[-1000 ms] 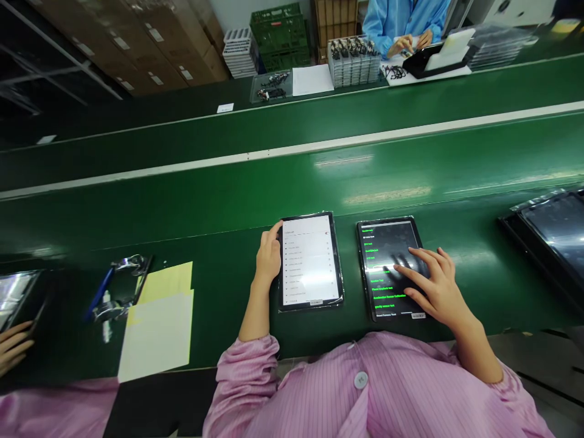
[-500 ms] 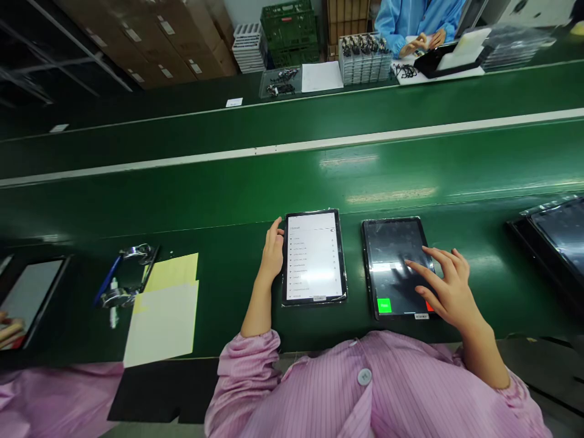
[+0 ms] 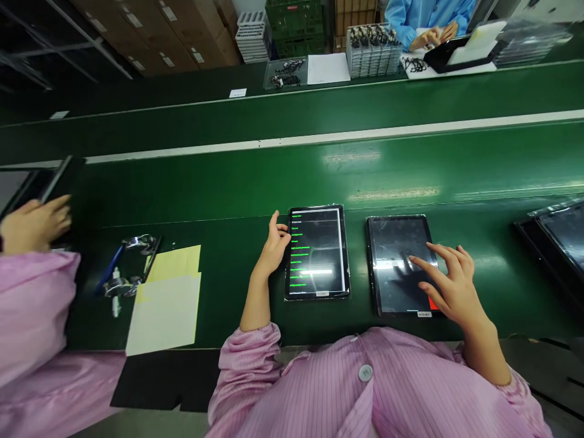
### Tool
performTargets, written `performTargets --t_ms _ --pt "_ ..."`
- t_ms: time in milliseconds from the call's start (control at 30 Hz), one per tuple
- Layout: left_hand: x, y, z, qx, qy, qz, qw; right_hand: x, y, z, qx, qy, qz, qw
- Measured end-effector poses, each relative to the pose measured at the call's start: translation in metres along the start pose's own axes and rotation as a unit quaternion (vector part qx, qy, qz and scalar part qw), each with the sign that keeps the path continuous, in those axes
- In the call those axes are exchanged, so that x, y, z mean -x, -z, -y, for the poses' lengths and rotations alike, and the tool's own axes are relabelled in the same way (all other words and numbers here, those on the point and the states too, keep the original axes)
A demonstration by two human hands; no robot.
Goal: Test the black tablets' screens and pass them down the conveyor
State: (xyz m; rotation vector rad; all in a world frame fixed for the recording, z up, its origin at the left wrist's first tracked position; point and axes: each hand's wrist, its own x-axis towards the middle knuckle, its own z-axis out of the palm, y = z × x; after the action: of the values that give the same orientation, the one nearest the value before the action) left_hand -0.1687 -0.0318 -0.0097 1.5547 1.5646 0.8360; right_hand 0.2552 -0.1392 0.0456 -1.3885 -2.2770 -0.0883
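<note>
Head view: two tablets lie screen-up, side by side on the green tabletop [image 3: 228,201], one under each hand. The left hand [image 3: 275,243], loosely open, braces the left edge of the black tablet showing green text lines [image 3: 318,252] (apparently steadying it). The right hand [image 3: 449,280], fingers spread, touches the black dark-screened tablet [image 3: 392,243]. Pale yellow paper sheets [image 3: 166,298] lie well to the left.

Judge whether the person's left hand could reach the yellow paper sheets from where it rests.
Probably yes: the left hand rests against the left tablet, and only bare green bench lies between it and the yellow paper sheets.
</note>
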Motion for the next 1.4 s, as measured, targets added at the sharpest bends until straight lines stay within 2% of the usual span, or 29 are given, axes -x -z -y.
performTargets --t_ms 167,300,400,533,767,933,1133,1233,1300,1400 --pt "0.007 0.011 0.004 0.016 -0.018 0.124 0.992 0.002 -0.001 -0.001 -0.005 -0.011 0.004 1.000" --pt "0.012 0.016 0.004 -0.019 -0.037 0.166 0.985 0.001 -0.005 0.000 -0.012 -0.007 0.012 1.000" --pt "0.013 0.018 0.006 -0.015 -0.050 0.169 0.984 -0.002 -0.009 0.002 -0.011 -0.007 0.032 0.999" --pt "0.009 0.021 0.015 0.049 -0.036 0.170 0.984 -0.003 -0.018 0.006 0.001 0.002 0.055 0.998" --pt "0.007 0.012 0.024 0.043 -0.023 0.116 0.992 -0.003 -0.026 0.010 0.015 -0.001 0.086 0.996" --pt "0.005 0.005 0.022 0.025 -0.023 0.088 0.995 -0.001 -0.022 0.004 0.012 -0.016 0.075 0.997" --pt "0.005 -0.005 0.022 -0.040 -0.034 0.032 0.998 0.001 -0.015 -0.001 0.009 -0.027 0.029 0.999" --pt "0.000 0.002 0.027 -0.021 -0.031 0.040 0.998 0.002 -0.014 -0.012 -0.003 -0.026 0.012 1.000" --pt "-0.010 0.012 0.025 0.002 -0.024 0.058 0.998 0.000 -0.018 -0.029 -0.037 -0.032 0.002 0.999" --pt "-0.034 0.021 0.006 -0.052 -0.040 0.068 0.996 -0.016 -0.039 -0.062 -0.127 -0.066 -0.027 0.989"
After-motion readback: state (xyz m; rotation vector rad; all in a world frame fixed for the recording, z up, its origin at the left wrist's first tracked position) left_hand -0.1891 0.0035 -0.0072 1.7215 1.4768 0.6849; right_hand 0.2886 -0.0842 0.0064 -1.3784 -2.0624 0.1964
